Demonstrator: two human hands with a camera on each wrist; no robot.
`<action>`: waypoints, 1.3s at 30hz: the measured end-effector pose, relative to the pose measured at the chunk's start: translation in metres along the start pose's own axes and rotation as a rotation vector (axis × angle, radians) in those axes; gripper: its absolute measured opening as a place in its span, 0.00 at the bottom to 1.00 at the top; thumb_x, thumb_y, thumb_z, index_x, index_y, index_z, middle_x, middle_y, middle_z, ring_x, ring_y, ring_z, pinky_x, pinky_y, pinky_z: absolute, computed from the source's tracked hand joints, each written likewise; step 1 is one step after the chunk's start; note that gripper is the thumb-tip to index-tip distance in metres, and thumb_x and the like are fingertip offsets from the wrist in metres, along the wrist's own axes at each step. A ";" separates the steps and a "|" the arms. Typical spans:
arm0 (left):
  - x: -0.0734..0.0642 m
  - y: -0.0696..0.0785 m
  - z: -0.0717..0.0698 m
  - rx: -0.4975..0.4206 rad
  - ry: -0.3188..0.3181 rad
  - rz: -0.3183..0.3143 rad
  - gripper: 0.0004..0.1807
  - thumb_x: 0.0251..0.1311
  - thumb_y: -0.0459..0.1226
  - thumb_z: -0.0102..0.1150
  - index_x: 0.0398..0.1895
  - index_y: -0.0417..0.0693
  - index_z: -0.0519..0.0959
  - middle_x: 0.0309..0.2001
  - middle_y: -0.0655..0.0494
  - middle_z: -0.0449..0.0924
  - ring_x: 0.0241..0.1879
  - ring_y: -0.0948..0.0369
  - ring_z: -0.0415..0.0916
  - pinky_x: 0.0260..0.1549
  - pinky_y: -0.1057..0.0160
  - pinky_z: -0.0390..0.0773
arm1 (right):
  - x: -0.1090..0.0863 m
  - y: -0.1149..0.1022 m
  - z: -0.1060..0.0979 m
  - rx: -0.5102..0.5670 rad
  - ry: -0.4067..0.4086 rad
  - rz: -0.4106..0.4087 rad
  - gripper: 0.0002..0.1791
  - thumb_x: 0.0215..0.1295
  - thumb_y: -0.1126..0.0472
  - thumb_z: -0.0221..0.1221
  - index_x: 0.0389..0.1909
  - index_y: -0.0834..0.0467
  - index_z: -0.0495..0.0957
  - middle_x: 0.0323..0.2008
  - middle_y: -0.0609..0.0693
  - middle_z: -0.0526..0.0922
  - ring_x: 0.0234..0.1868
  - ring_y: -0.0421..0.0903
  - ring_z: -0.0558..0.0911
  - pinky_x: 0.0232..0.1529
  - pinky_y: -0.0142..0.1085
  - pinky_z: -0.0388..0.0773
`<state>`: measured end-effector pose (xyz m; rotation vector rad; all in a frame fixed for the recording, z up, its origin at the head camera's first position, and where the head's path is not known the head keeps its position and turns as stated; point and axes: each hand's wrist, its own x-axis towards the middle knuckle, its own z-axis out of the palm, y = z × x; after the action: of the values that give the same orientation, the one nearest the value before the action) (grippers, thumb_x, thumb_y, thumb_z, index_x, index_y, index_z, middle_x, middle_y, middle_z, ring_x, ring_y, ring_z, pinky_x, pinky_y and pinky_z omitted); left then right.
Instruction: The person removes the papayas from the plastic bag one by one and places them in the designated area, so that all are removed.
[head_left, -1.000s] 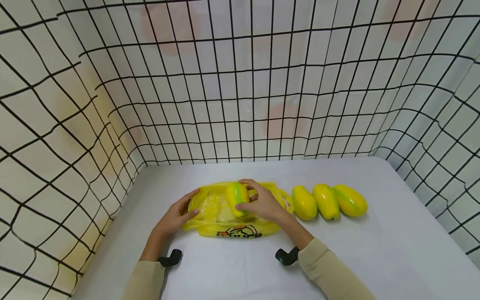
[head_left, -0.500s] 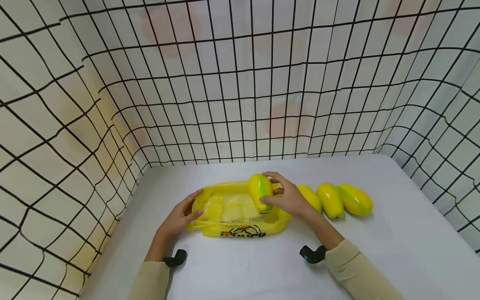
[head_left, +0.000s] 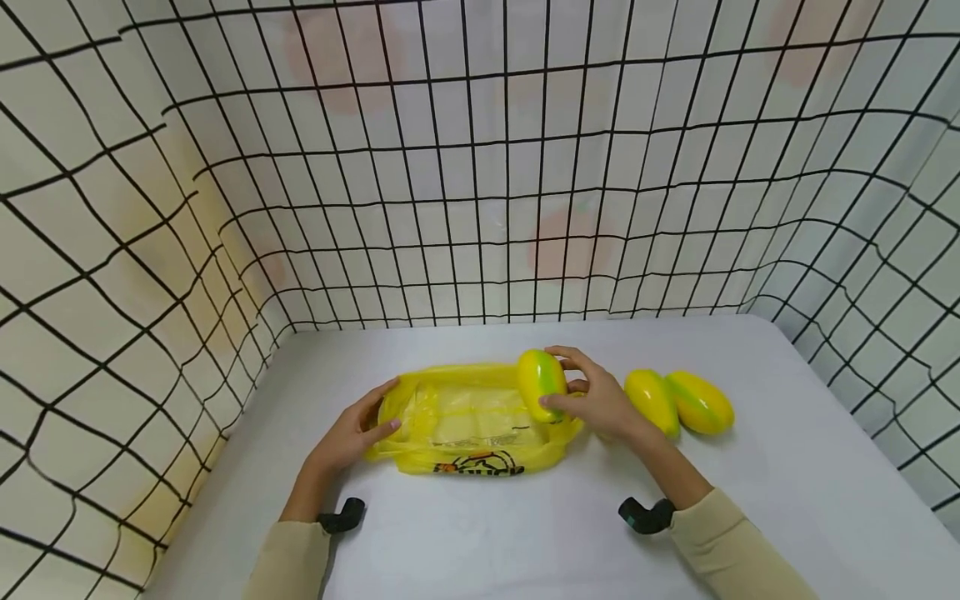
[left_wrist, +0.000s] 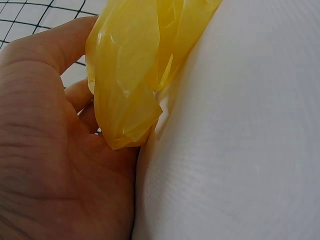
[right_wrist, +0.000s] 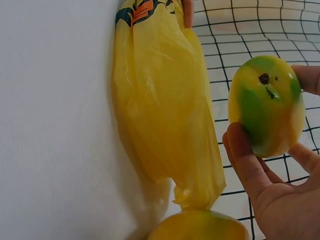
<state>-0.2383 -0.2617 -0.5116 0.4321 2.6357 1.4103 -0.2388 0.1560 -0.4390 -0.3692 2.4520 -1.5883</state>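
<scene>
My right hand (head_left: 596, 404) holds a glossy yellow mango (head_left: 538, 383) with green patches, raised over the right end of a yellow plastic bag (head_left: 416, 458). In the right wrist view the mango's dark stem mark (right_wrist: 264, 78) faces the camera, with fingers and thumb round its sides. The bag lies on the table, its mouth spread upward, black and orange print on the near side. My left hand (head_left: 348, 433) grips the bag's left end, thumb in front and fingers behind. Under my right wrist another mango (right_wrist: 200, 227) sits by the bag's end, mostly hidden in the head view.
Two more mangoes, a middle one (head_left: 651, 400) and a right one (head_left: 701, 402), lie side by side right of the bag. A black wire grid (head_left: 525, 225) stands behind and along both sides of the white table (head_left: 480, 542).
My right hand has carried the mango rightward from above the bag's middle to its right end, and raised it a little. The left hand stays at the bag's left end.
</scene>
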 end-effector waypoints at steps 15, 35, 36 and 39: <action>0.000 -0.002 0.004 0.029 0.009 0.022 0.38 0.64 0.49 0.60 0.75 0.66 0.56 0.76 0.56 0.52 0.76 0.49 0.47 0.71 0.38 0.49 | -0.018 0.008 -0.037 -0.019 0.044 0.008 0.41 0.54 0.42 0.69 0.67 0.29 0.60 0.70 0.55 0.60 0.55 0.56 0.79 0.44 0.41 0.84; 0.000 0.000 0.001 0.061 0.010 0.022 0.38 0.64 0.50 0.59 0.75 0.67 0.55 0.76 0.55 0.52 0.76 0.48 0.48 0.72 0.38 0.49 | -0.046 0.015 -0.091 -0.104 0.107 0.007 0.42 0.63 0.45 0.63 0.73 0.34 0.52 0.72 0.59 0.57 0.60 0.60 0.74 0.50 0.42 0.81; 0.000 0.000 0.001 0.063 0.010 0.022 0.38 0.64 0.51 0.59 0.75 0.67 0.55 0.76 0.55 0.52 0.76 0.48 0.48 0.71 0.38 0.49 | -0.047 0.017 -0.095 -0.120 0.113 0.010 0.42 0.63 0.45 0.63 0.74 0.34 0.52 0.72 0.59 0.56 0.61 0.61 0.73 0.50 0.43 0.81; 0.000 0.001 0.001 0.056 0.014 0.014 0.38 0.65 0.48 0.59 0.76 0.64 0.55 0.77 0.53 0.52 0.76 0.47 0.47 0.71 0.37 0.48 | -0.051 0.023 -0.106 -0.146 0.126 0.017 0.42 0.63 0.44 0.62 0.74 0.34 0.51 0.72 0.60 0.56 0.62 0.64 0.71 0.51 0.46 0.81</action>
<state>-0.2376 -0.2604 -0.5113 0.4490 2.6943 1.3506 -0.2243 0.2724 -0.4152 -0.2773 2.6675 -1.4719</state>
